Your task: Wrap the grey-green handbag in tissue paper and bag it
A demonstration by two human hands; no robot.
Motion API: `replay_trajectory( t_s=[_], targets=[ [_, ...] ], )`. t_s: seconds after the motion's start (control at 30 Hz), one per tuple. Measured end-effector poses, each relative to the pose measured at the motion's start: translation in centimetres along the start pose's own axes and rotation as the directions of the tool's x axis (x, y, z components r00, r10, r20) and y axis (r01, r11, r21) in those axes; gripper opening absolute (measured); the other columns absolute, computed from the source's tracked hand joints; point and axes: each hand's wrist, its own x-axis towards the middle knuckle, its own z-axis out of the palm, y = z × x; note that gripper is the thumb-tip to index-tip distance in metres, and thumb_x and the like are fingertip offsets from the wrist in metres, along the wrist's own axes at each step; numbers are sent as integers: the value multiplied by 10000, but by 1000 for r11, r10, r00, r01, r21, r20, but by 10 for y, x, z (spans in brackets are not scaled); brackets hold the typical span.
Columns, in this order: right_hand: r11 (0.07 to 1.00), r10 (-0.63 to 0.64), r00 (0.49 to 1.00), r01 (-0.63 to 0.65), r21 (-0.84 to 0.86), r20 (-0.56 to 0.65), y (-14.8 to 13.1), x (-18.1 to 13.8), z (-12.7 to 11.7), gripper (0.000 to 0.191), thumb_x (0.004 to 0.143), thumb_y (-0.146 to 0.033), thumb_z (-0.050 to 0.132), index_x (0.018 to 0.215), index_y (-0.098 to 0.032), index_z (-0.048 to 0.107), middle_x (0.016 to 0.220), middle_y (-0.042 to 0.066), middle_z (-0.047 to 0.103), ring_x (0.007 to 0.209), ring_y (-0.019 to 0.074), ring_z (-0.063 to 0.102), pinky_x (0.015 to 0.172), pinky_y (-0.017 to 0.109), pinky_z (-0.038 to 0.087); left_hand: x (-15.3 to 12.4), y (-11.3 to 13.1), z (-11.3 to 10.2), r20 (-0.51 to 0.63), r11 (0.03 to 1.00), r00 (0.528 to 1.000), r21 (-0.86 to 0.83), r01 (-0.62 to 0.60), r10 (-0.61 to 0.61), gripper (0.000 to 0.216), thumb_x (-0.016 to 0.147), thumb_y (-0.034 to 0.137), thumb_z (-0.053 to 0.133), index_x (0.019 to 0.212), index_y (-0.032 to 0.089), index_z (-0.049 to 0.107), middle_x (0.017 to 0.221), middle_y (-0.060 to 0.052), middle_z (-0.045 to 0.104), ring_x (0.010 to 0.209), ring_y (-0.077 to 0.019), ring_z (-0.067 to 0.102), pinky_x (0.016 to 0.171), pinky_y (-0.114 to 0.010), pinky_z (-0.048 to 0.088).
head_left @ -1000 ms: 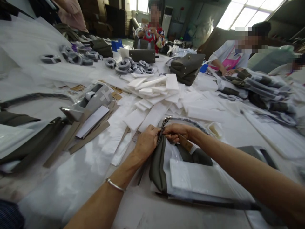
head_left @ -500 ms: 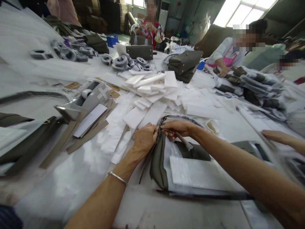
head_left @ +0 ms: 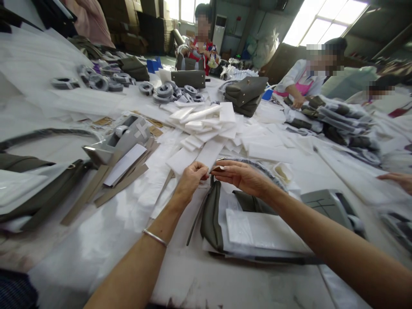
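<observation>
An olive-green handbag [head_left: 210,227] lies in front of me, with white padding sheet [head_left: 267,234] and clear wrapping over its side. A wrapped strap [head_left: 262,169] curves behind it. At the bag's upper left end, my left hand [head_left: 193,175] is closed in a pinch; what it holds is hidden by the fingers. Close beside it, my right hand [head_left: 244,177] has its fingers pressed together round a small brown piece [head_left: 219,169] near a metal fitting of the strap. A thin dark strip [head_left: 196,219] hangs down left of the bag.
White foam pieces [head_left: 202,122] are heaped beyond my hands. To the left are a grey tape dispenser [head_left: 128,133], brown strips [head_left: 85,195] and another olive bag [head_left: 41,197]. Wrapped rings [head_left: 165,91] and bags lie farther off. A co-worker [head_left: 301,81] handles wrapped bags at right.
Both hands have risen slightly from the bag's end. My right hand's fingers have straightened, and the brown strip's tail no longer shows below it. The view has shifted slightly.
</observation>
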Motion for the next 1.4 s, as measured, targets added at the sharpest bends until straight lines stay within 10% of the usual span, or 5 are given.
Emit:
replay_trajectory(
  t_s=[0.43,0.8,0.93,1.23,1.4],
  targets=[
    [984,9,999,-17,-176,-43,24,37,-2,315,729,-433,811,781,-158,668,643,-21,626,462,47,497,380,135,373,6,-4,-2,-88,991,991,-93,97,-106,282,575,383,716,689,149,606,601,24,555,499,-73,461,428,-186,308],
    [535,65,997,-71,-842,-43,2,45,26,76,715,-205,688,764,-160,651,527,-25,616,440,118,573,348,172,408,2,2,-5,-76,996,994,64,-68,72,203,636,337,767,696,158,691,740,-5,600,600,-84,494,499,-189,365],
    [632,14,989,-122,-766,-146,9,44,31,118,730,-135,651,836,-171,612,508,-35,621,421,124,578,340,174,436,-7,8,0,25,849,928,394,-351,372,112,753,273,690,697,176,704,1009,-56,621,850,-143,608,669,-210,498],
    [916,24,984,-92,-391,-175,19,31,13,106,747,-192,687,790,-161,595,612,9,659,539,108,612,490,190,519,-3,3,-2,7,916,999,399,29,-35,296,820,383,658,1019,167,619,817,-37,698,537,-155,655,362,-191,391],
    [871,-45,993,-14,-492,-108,12,25,7,203,724,-259,689,906,-169,679,820,26,704,641,101,593,498,178,434,-4,11,-6,-74,860,976,490,-142,203,145,836,294,591,744,183,579,661,18,605,610,-125,584,525,-197,422]
  ],
)
